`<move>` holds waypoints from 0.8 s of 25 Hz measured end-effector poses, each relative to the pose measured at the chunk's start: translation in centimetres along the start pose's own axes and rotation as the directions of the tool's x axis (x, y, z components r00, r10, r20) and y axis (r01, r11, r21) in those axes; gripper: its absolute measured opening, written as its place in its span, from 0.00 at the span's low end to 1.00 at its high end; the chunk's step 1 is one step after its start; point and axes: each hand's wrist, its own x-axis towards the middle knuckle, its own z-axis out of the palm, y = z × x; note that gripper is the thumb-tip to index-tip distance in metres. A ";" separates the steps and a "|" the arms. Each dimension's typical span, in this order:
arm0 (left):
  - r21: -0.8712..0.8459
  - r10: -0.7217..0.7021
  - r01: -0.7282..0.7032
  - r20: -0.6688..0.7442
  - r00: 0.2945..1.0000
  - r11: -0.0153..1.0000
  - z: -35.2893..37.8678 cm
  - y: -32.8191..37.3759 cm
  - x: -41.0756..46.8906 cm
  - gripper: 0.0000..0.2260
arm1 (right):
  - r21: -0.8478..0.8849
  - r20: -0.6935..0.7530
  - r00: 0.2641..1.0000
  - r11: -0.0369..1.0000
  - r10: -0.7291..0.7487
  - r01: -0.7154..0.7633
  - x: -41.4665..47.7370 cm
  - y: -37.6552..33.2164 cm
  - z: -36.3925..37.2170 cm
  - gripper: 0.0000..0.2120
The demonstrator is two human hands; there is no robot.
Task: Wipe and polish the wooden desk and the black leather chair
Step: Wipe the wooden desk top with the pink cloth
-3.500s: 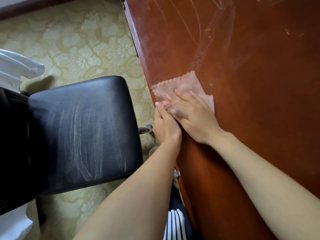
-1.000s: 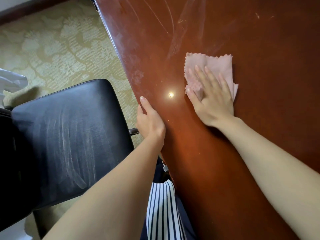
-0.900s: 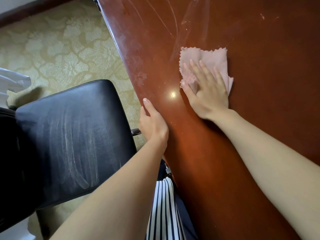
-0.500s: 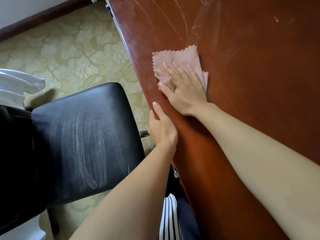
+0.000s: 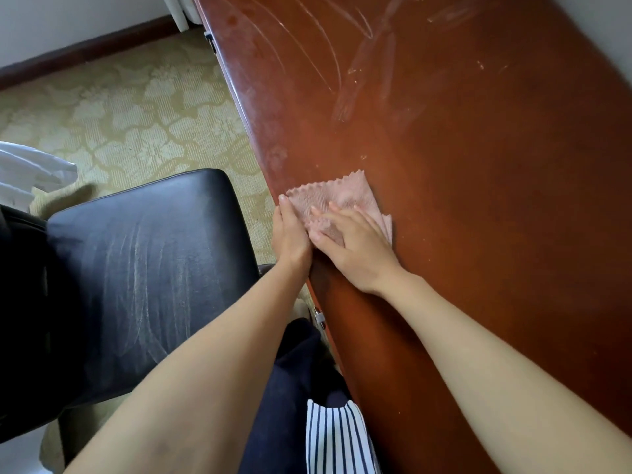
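The fingers of the right hand lie straight and spread, pressing a pink cloth flat onto the desk; they grip nothing. The left hand lies along the desk's near edge, its fingers straight and together, touching the cloth's edge and the side of the right hand. The cloth is folded, with a zigzag-cut hem, and sits on the desk top right at that near edge.

The desk is reddish-brown wood with a glossy top. Pale curved streaks and dull smears cross its far part, and small light specks are scattered beyond the cloth.

A black leather chair stands beside the desk's near edge, just apart from it, with whitish streaks across its seat. Between chair and desk are dark trousers and a white garment with dark stripes. A pale floral-patterned carpet lies below the desk's edge, and white fabric lies beyond the chair, well apart from the desk.
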 end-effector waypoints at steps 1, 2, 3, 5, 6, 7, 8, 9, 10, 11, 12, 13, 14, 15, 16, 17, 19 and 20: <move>0.042 0.078 -0.079 0.009 0.997 0.996 -0.4 0.1 -0.7 0.29 | -0.001 0.031 0.999 1.000 -0.018 0.018 -1.2 0.4 -0.3 0.24; 0.087 0.178 -0.178 0.007 0.984 0.980 -0.8 0.2 -1.3 0.25 | -0.003 0.066 0.997 0.999 -0.042 0.043 -2.2 0.8 -0.4 0.27; 0.131 0.291 -0.289 0.004 0.957 0.948 -1.2 0.0 -1.8 0.23 | 0.000 0.100 0.993 0.997 -0.070 0.071 -3.0 1.2 -0.5 0.31; 0.274 0.488 -0.473 0.014 0.873 0.838 -1.8 -0.3 -3.4 0.20 | 0.011 0.138 0.986 0.996 -0.089 0.088 -4.5 1.8 -0.5 0.36; 0.374 0.569 -0.536 0.028 0.822 0.756 -2.0 -0.7 -3.9 0.17 | 0.026 0.145 0.986 0.997 -0.078 0.075 -5.1 2.1 -0.5 0.35; 0.472 0.626 -0.577 0.065 0.777 0.667 -2.2 -0.9 -4.2 0.13 | 0.047 0.145 0.987 0.997 -0.064 0.057 -5.7 2.3 -0.5 0.34; 0.560 0.643 -0.586 0.119 0.757 0.586 -2.3 -1.0 -4.5 0.10 | 0.072 0.149 0.988 0.997 -0.043 0.033 -6.3 2.4 -0.5 0.33; 0.622 0.637 -0.583 0.170 0.752 0.523 -2.3 -1.1 -4.6 0.08 | 0.100 0.158 0.987 0.995 -0.024 0.009 -6.7 2.6 -0.4 0.34; 0.665 0.622 -0.574 0.206 0.756 0.477 -2.3 -1.1 -4.8 0.07 | 0.123 0.161 0.987 0.992 -0.007 -0.013 -6.9 2.6 -0.2 0.35; 0.689 0.630 -0.580 0.227 0.742 0.435 -2.3 -1.0 -4.9 0.09 | 0.141 0.167 0.986 0.989 0.012 -0.036 -7.0 2.6 -0.2 0.35; 0.702 0.661 -0.599 0.242 0.710 0.386 -2.3 -0.9 -5.1 0.11 | 0.161 0.172 0.985 0.985 0.029 -0.058 -7.0 2.6 -0.2 0.32; 0.715 0.700 -0.615 0.249 0.669 0.332 -2.3 -0.8 -5.2 0.11 | 0.184 0.172 0.984 0.980 0.042 -0.074 -7.0 2.5 -0.3 0.26; 0.724 0.730 -0.626 0.255 0.634 0.290 -2.4 -0.6 -5.4 0.11 | 0.203 0.150 0.987 0.975 0.057 -0.088 -7.2 2.3 -0.4 0.21; 0.729 0.749 -0.635 0.266 0.607 0.256 -2.5 -0.4 -5.6 0.09 | 0.230 0.104 0.991 0.968 0.080 -0.103 -7.4 2.2 -0.6 0.18; 0.723 0.764 -0.652 0.283 0.580 0.228 -2.7 -0.2 -5.7 0.08 | 0.263 0.032 0.993 0.957 0.114 -0.118 -7.7 2.0 -0.8 0.15; 0.705 0.779 -0.677 0.297 0.553 0.211 -2.8 0.0 -5.9 0.06 | 0.288 -0.074 0.985 0.949 0.154 -0.127 -8.1 1.8 -0.8 0.13; 0.596 0.778 -0.755 0.325 0.537 0.273 -2.9 0.9 -6.6 0.04 | 0.315 -0.344 0.902 0.937 0.262 -0.152 -8.7 1.7 -0.9 0.13; 0.502 0.745 -0.781 0.341 0.573 0.371 -2.8 1.6 -7.1 0.04 | 0.349 -0.431 0.834 0.916 0.344 -0.198 -8.9 1.8 -1.1 0.16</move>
